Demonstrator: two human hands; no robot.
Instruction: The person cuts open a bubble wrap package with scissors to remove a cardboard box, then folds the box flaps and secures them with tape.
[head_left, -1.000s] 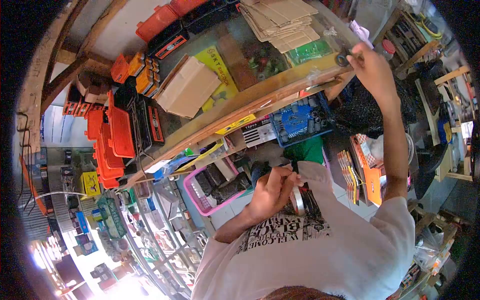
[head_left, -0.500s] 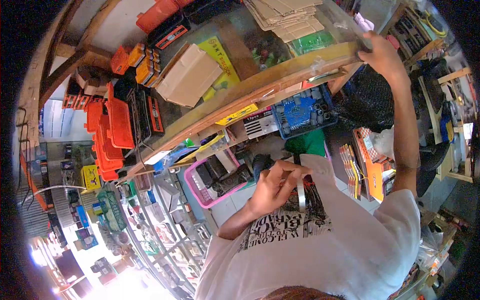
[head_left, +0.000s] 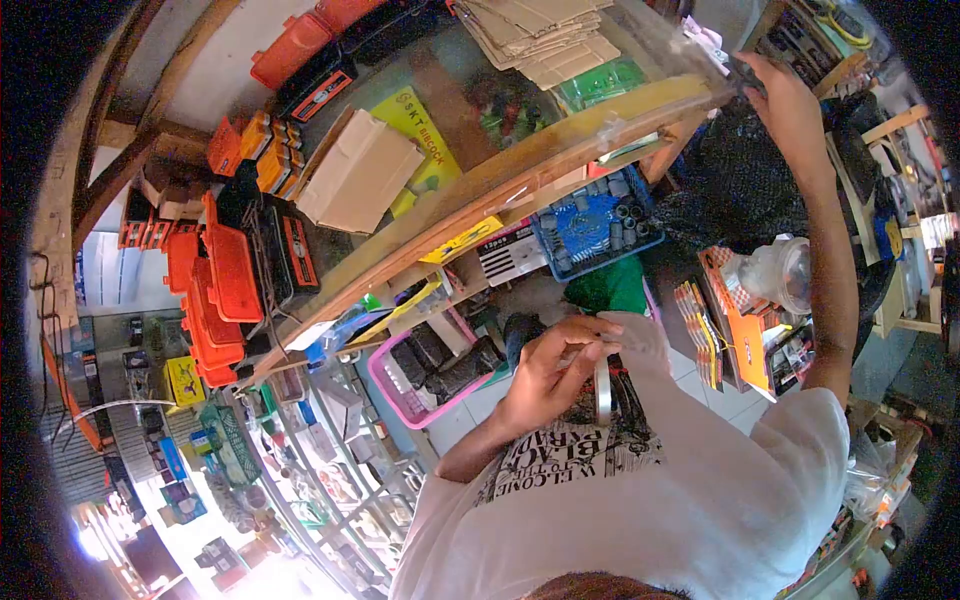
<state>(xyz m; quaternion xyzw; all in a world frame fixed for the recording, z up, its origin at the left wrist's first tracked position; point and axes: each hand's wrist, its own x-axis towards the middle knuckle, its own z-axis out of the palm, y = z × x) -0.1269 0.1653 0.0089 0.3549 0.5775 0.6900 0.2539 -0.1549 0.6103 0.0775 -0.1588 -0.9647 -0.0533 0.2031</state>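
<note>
Close to my chest, my left hand is closed, thumb and fingers pinched on what looks like a roll of tape with a pale, shiny edge. Part of the roll is hidden by the fingers and it hangs in front of the printed white shirt. My right hand is stretched out at the far right end of the glass-topped wooden counter. Its thumb and fingers are apart, with nothing seen between them. Crumpled pale paper lies just beyond its fingertips.
Flattened cardboard and a cardboard box lie on the counter. Below are a blue basket of grey fittings and a pink basket. Orange toolboxes stand left; a clear plastic tub sits beside my right forearm.
The view has shifted, and the counter sits further left. My right hand has come off the counter's edge, its fingers now just past the end. My left hand still grips the roll.
</note>
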